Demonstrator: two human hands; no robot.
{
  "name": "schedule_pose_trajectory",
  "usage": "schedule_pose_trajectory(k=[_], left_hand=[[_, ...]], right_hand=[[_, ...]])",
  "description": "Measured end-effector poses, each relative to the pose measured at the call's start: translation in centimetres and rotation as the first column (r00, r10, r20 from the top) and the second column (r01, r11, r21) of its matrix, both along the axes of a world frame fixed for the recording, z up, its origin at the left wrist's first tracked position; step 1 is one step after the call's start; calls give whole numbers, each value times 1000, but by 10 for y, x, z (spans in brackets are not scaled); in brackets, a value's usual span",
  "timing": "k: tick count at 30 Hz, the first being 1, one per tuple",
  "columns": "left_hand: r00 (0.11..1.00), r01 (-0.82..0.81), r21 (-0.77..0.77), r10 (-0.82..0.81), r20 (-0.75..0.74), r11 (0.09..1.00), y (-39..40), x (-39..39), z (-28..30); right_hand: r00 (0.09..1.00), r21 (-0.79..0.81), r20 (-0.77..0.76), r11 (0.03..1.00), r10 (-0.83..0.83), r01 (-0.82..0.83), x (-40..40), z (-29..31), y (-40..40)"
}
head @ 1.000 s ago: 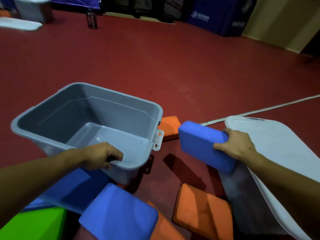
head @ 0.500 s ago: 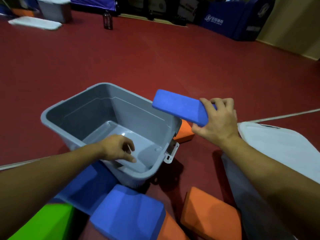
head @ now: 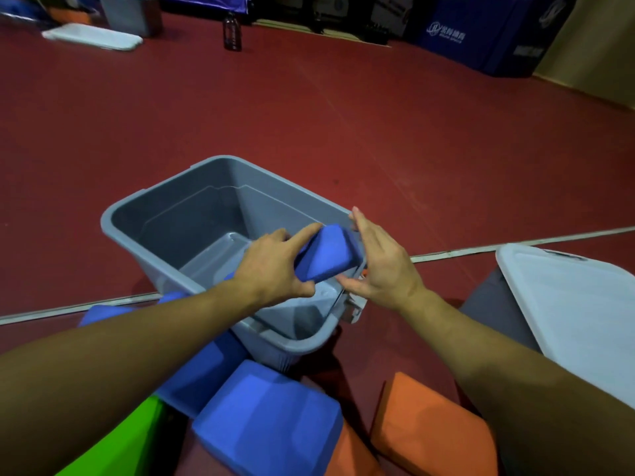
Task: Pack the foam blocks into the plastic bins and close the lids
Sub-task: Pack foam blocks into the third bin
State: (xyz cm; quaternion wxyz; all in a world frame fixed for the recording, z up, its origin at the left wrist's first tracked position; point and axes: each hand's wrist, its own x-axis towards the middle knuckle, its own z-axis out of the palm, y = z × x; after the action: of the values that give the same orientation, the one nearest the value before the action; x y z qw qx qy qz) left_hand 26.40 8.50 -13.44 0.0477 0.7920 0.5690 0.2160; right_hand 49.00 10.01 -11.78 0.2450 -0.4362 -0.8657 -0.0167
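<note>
An open grey plastic bin (head: 206, 207) stands on the red floor in the middle of the head view, with nothing lying on its bottom. A blue foam block (head: 326, 259) hangs tilted over the bin's near right corner, between both hands. My left hand (head: 271, 269) grips its left end, fingers over the top and thumb underneath. My right hand (head: 381, 269) lies against its right end with straight fingers. Two more blue blocks (head: 271, 417) (head: 202, 369), an orange block (head: 433, 420) and a green block (head: 113, 441) lie on the floor in front of the bin.
At the right a white lid (head: 577, 314) rests on a second grey bin (head: 488, 304). Far back left are another grey bin (head: 127, 12), a white lid (head: 92, 36) and a dark bottle (head: 232, 30). Blue padded mats (head: 481, 32) line the back wall.
My right hand carried the blue block from the right side to above the bin. My left hand let go of the bin's near rim and took hold of the block's left end.
</note>
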Motion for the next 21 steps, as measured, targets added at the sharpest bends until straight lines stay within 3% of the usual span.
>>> schedule_pose_trajectory(k=[3,6,10,14,21], left_hand=[[991,-68,-46,72,116,997,1,-8,-4],[970,-79,-119,104,218,990,4,-11,-8],[974,-71,-142,99,203,987,9,-7,-13],[987,-41,-148,63,147,988,10,1,-21],[993,70,-161,-55,100,984,5,3,-28]], right_hand=[[993,-219,119,975,-17,43,9,-13,14],[959,-331,284,941,22,77,17,-31,30],[971,-443,240,889,-4,113,21,-55,38],[979,-448,201,887,-20,111,27,-64,35],[929,-361,355,901,-106,240,33,-68,1]])
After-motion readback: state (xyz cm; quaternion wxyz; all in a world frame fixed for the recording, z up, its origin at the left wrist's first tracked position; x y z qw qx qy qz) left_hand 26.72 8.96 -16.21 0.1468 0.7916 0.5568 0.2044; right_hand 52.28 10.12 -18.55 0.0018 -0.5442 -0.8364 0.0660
